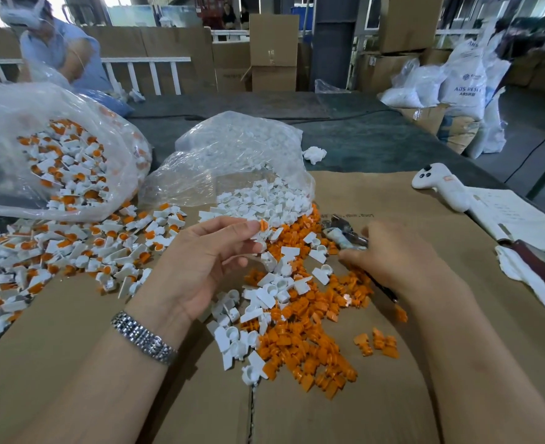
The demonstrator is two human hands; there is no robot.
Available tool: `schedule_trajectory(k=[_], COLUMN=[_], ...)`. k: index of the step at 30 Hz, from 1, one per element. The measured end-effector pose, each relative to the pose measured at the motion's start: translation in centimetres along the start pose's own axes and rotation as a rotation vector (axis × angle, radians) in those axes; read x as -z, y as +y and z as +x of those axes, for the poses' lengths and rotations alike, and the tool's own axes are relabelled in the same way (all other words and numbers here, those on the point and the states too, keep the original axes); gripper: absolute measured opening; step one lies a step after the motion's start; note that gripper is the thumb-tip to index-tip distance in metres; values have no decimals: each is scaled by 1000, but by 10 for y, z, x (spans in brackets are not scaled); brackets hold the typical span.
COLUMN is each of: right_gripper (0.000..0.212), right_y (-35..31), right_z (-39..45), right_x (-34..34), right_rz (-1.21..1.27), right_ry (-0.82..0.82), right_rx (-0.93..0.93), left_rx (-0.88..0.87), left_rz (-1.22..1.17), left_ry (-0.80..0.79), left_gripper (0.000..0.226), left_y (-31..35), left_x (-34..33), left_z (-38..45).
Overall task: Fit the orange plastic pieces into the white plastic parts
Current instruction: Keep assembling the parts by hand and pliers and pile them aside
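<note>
My left hand is raised palm-up over the cardboard and pinches a white part with an orange piece in it at the fingertips. A loose heap of orange pieces mixed with white parts lies in front of me. More white parts spill from a clear bag. My right hand lies back-up over the right side of the heap, its thumb and fingers on either side of a taped metal tool. Whether it grips the tool is hidden.
A second clear bag and a spread of fitted white-and-orange parts fill the left. A white controller, paper sheets and a dark notebook lie at the right. Another person sits across the table.
</note>
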State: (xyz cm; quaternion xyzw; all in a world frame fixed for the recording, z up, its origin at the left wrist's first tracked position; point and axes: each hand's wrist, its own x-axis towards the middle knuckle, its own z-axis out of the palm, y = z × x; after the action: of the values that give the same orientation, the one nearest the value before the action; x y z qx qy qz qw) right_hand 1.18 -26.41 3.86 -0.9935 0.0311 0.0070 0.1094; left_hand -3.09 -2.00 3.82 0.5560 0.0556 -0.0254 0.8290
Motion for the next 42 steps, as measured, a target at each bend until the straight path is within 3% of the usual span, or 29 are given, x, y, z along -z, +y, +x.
schedule_trajectory(k=[5, 10, 13, 17, 23, 27, 32, 42], right_gripper=[25, 15, 2, 10, 16, 24, 25, 35], right_y=[-3, -1, -6, -16, -45, -64, -75, -82], right_z=[-1, -3, -10, -19, -43, -48, -50, -51], right_x=[-1, 21, 29, 37, 52, 47, 43, 30], right_rz=[-10, 328, 419, 460, 585, 421, 466, 459], right_ry=[55, 113, 36, -52, -362, -336, -349, -289], right_rx=[48, 65, 116, 180, 315, 391, 398, 441], left_rx=[-11, -20, -30, -41, -61, -82, -136, -196], left_rz=[-40, -69, -84, -92, -163, -180, -165, -109], left_ry=[-5, 17, 22, 29, 21, 25, 45, 86], left_gripper=[12, 8, 15, 14, 22, 26, 29, 14], left_y=[0, 1, 1, 3, 2, 1, 1, -1], left_x=[2, 3, 2, 3, 4, 5, 5, 2], left_z=[0, 1, 1, 1, 1, 2, 3, 1])
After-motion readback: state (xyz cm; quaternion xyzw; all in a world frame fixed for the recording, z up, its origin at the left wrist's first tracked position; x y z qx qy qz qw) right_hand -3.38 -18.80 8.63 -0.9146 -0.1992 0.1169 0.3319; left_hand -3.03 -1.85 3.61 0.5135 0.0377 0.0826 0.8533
